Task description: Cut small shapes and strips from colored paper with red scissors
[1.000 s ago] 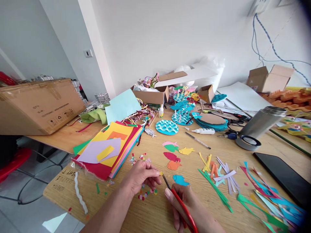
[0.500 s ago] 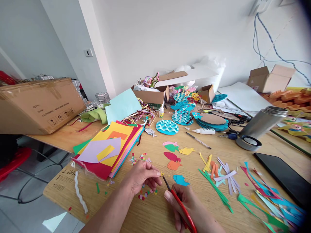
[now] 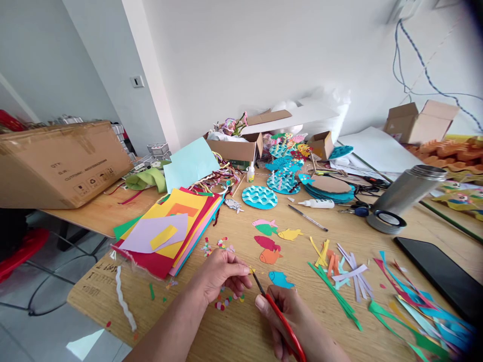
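Note:
My left hand point(image 3: 226, 274) pinches a tiny yellow paper piece point(image 3: 252, 270) between thumb and forefinger. My right hand point(image 3: 287, 314) is wrapped round red-handled scissors point(image 3: 285, 327), whose dark blades point up-left and reach the yellow piece. Small coloured paper dots point(image 3: 222, 303) lie on the table beneath and beside my left hand. Just beyond my hands are paper fish: a blue one point(image 3: 279, 279), an orange one point(image 3: 269, 256), a dark red one point(image 3: 266, 243), a yellow one point(image 3: 290, 234), a green one point(image 3: 266, 230) and a pink one point(image 3: 260, 222).
Coloured paper sheets point(image 3: 166, 236) are stacked at left. Paper strips point(image 3: 335, 296) and a black phone point(image 3: 437, 276) lie at right, with a steel bottle point(image 3: 409, 188) behind. A pen point(image 3: 308, 217), a glue bottle point(image 3: 317, 203) and a wavy blue disc point(image 3: 259, 197) sit farther back.

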`<action>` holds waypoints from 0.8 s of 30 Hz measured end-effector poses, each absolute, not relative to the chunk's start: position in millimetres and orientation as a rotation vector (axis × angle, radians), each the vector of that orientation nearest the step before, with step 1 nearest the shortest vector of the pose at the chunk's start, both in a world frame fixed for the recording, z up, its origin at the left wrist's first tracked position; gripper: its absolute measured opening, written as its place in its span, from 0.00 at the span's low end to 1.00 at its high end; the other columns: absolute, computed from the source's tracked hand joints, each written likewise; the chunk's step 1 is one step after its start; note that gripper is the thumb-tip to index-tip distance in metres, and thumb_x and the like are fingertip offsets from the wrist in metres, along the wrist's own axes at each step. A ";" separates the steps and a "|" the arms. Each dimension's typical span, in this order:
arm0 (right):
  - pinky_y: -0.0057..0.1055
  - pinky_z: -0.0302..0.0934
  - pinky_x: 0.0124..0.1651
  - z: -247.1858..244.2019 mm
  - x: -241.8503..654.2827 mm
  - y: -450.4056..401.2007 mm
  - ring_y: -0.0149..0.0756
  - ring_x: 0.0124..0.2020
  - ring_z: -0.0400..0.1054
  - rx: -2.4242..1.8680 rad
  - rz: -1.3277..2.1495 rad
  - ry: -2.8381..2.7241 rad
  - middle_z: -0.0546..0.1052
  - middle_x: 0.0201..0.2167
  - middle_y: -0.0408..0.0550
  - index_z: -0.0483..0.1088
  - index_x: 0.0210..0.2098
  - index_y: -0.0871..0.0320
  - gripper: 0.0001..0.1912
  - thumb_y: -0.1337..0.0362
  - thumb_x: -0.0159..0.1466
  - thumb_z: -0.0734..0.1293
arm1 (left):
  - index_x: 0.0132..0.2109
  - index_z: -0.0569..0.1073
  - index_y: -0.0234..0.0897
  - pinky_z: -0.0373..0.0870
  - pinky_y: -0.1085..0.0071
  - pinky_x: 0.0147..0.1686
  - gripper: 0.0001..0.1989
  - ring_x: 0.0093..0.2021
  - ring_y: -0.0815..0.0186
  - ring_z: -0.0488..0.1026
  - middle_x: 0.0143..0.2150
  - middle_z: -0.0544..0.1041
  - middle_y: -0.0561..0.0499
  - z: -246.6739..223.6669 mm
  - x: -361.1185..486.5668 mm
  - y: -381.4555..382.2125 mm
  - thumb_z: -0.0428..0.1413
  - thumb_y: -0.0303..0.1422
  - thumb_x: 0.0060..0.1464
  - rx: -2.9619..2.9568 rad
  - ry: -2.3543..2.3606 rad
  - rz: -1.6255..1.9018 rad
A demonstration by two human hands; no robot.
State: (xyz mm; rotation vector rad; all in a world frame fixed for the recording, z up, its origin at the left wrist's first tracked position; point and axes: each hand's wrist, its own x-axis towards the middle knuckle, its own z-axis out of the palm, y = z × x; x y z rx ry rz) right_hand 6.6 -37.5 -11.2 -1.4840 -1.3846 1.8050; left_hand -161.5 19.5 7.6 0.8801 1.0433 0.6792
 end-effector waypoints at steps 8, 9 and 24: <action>0.16 0.48 0.10 -2.2 5.4 -38.4 0.20 0.07 0.56 -1.476 1.823 -1.382 0.65 0.07 0.34 0.55 0.26 0.56 0.30 0.33 0.52 0.58 | 0.24 0.74 0.28 0.65 0.76 0.15 0.10 0.14 0.72 0.67 0.20 0.77 0.47 7.5 -161.3 20.1 0.61 0.33 0.37 0.896 1.046 0.675; 0.16 0.47 0.10 -2.1 5.4 -38.5 0.20 0.07 0.56 -1.486 1.817 -1.388 0.65 0.07 0.34 0.55 0.25 0.55 0.30 0.33 0.52 0.58 | 0.24 0.74 0.28 0.65 0.76 0.15 0.10 0.13 0.72 0.67 0.20 0.77 0.47 7.8 -161.3 19.9 0.61 0.33 0.37 0.896 1.049 0.672; 0.16 0.47 0.09 -9.8 6.4 -38.7 0.20 0.06 0.54 -1.476 1.789 -1.389 0.63 0.06 0.32 0.54 0.26 0.55 0.27 0.36 0.54 0.60 | 0.24 0.74 0.29 0.65 0.76 0.15 0.09 0.13 0.73 0.67 0.20 0.77 0.47 6.4 -161.8 18.6 0.61 0.33 0.38 0.896 1.042 0.668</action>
